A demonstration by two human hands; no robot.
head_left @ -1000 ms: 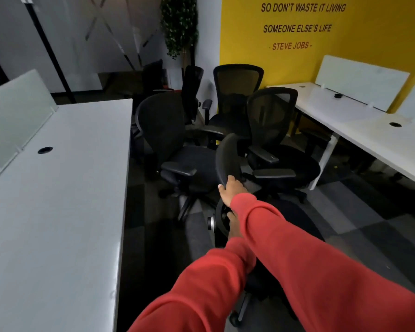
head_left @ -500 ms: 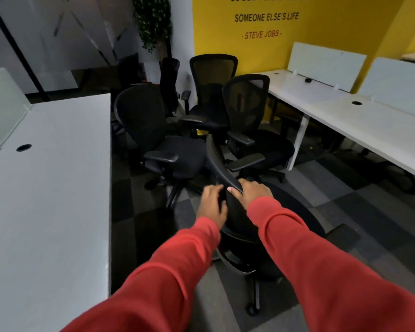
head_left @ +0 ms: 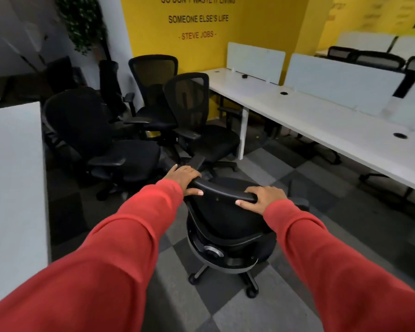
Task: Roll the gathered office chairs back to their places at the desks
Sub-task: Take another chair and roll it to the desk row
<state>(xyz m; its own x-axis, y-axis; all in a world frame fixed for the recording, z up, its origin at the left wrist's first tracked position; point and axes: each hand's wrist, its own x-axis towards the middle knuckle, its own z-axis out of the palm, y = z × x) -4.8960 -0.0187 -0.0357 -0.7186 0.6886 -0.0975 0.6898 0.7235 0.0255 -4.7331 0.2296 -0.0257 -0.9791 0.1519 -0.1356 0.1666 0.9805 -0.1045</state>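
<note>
Both your left hand (head_left: 183, 176) and right hand (head_left: 263, 198) clasp the top rail of the chair (head_left: 225, 221) in the aisle between desks (head_left: 321, 118); push unevenly and it could swing into the gathered chairs (head_left: 101, 130).

The nearest office chair (head_left: 225, 224), black, stands upright on its castors in the aisle between the left desk (head_left: 10, 176) and the right desk (head_left: 321, 121). The left hand (head_left: 182, 176) and right hand (head_left: 261, 200) grip its backrest's top rail. Beyond it, a padded-back chair (head_left: 81, 125), a near mesh-back chair (head_left: 189, 99) and a far mesh-back chair (head_left: 153, 75) crowd together off the right desk's far end.
</note>
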